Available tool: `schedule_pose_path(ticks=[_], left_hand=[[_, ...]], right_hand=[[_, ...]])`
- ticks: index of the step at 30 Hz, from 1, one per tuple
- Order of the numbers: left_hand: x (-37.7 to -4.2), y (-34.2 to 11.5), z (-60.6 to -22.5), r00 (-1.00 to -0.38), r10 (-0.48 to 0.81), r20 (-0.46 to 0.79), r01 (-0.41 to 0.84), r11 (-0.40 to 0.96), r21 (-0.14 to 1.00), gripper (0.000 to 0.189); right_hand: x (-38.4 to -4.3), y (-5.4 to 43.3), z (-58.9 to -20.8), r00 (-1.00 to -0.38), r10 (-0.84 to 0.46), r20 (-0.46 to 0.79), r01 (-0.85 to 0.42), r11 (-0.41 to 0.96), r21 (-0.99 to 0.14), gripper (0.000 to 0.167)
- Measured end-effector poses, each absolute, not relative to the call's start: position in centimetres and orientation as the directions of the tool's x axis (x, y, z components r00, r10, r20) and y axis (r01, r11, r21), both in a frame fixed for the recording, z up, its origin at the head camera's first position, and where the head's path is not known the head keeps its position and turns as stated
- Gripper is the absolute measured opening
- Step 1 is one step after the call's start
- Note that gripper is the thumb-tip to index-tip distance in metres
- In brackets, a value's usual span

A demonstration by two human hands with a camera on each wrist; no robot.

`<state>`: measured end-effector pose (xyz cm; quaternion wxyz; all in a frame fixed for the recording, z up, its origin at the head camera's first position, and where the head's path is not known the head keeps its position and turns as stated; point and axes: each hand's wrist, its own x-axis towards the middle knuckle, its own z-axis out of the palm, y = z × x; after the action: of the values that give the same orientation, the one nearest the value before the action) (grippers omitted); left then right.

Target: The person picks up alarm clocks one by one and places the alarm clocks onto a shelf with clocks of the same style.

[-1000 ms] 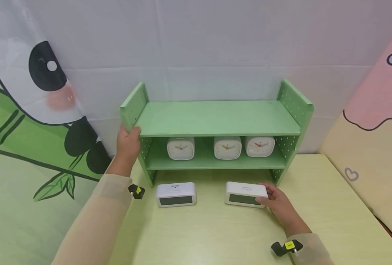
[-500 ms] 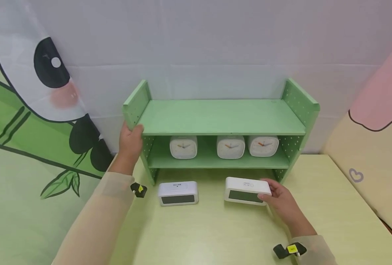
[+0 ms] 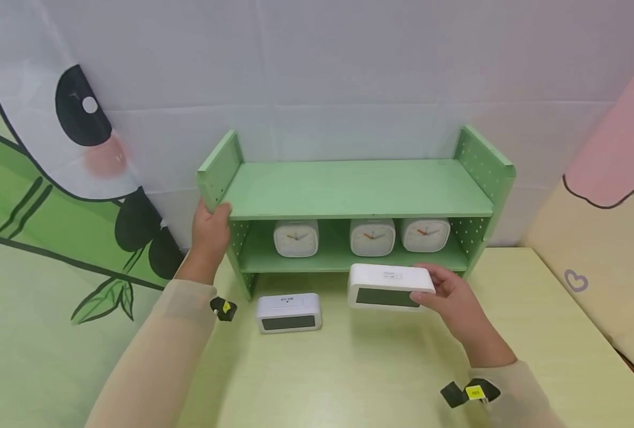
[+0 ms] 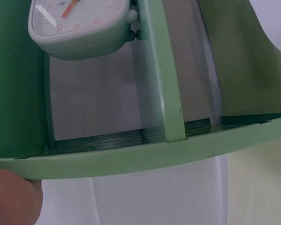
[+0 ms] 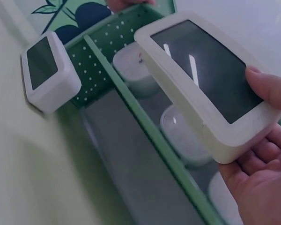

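Note:
My right hand (image 3: 458, 306) holds a white digital clock (image 3: 389, 276) by its right end, thumb on the dark screen and fingers behind. The clock is raised over the table, just in front of the shelf. My left hand (image 3: 210, 238) grips the left side panel of the green shelf (image 3: 360, 189), thumb at the front edge and the other fingers hidden behind the panel. On the table at the left, below the shelf, stands a second white digital clock (image 3: 288, 314). In the right wrist view the held clock (image 5: 178, 86) is tilted, its blank screen facing the camera.
On the shelf's middle board stand three white analog alarm clocks, the left one (image 3: 296, 245), the centre one (image 3: 372, 245) and the right one (image 3: 425, 242). The shelf stands on a pale wooden table (image 3: 295, 380) before a printed cloth backdrop (image 3: 349, 71).
My right hand has lifted the digital clock off the table and moved it up and slightly left toward the shelf. The left hand keeps its grip on the side panel.

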<state>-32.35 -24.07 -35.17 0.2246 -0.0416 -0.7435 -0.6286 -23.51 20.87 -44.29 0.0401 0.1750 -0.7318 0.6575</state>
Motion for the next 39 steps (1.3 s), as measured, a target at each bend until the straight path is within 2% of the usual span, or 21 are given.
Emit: schedule_pose_path(ticks=[6,14,20,29,39], left_hand=[[-31.7,-24.5,-35.0,-0.891,-0.258,0.373,0.332,0.190,0.924,0.054],[-31.7,-24.6,-35.0,-0.893,-0.231,0.386,0.359,0.148,0.921,0.053],[-32.2,-24.4,-35.2,-0.885,-0.239,0.400,0.376,0.143,0.916,0.052],[-32.3,-23.8,-35.1,-0.883,-0.237,0.405,0.380,0.145,0.914,0.051],[-32.3,-23.9,-35.3,-0.887,-0.224,0.404,0.370,0.179,0.912,0.051]], right_hand=[[-24.0,18.9,-40.2,-0.926,-0.222,0.304,-0.326,0.065,-0.943,0.050],[-24.5,17.5,-35.9,-0.934,-0.252,0.253,-0.302,0.176,-0.937,0.050],[-25.4,16.0,-33.5,-0.919,-0.293,0.266,-0.333,0.212,-0.919,0.049],[-27.3,14.5,-29.8,-0.906,-0.329,0.267,-0.344,0.202,-0.917,0.048],[-31.4,13.9,-26.4,-0.897,-0.285,0.338,-0.388,0.144,-0.910,0.046]])
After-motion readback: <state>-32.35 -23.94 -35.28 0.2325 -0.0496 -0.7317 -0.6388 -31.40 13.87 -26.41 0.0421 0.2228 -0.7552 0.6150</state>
